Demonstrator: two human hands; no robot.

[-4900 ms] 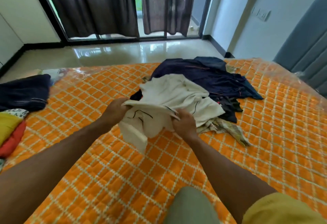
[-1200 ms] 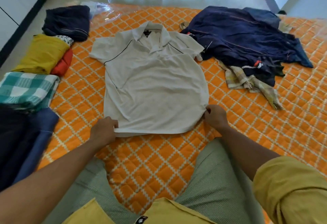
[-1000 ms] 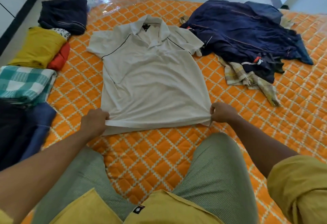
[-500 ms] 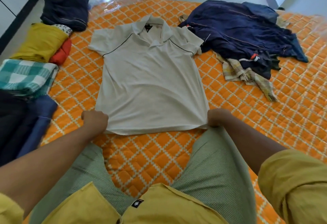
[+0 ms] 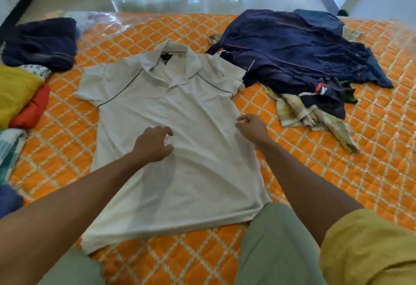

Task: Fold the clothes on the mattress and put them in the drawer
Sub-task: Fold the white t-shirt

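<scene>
A white polo shirt (image 5: 171, 113) with thin dark piping lies flat, front up, on the orange quilted mattress (image 5: 337, 172), collar away from me. My left hand (image 5: 153, 144) hovers over the shirt's middle with loosely curled fingers, holding nothing. At the shirt's right side edge, below the sleeve, is my right hand (image 5: 252, 129); its fingertips are bent near the fabric, and whether they pinch it is unclear. A heap of unfolded navy clothes (image 5: 292, 59) lies at the back right, with a pale checked cloth (image 5: 310, 116) poking out beneath it.
Folded clothes line the left edge: a navy piece (image 5: 42, 44), a yellow one (image 5: 15, 91), a red one (image 5: 31, 109), a teal checked one (image 5: 9, 147). My knees in green shorts (image 5: 276, 246) rest on the mattress at the shirt's hem. Glossy floor lies beyond the mattress.
Both hands let go of the shirt's bottom hem and moved up: the left over the shirt's middle, the right to its right side. The shirt now lies flat.
</scene>
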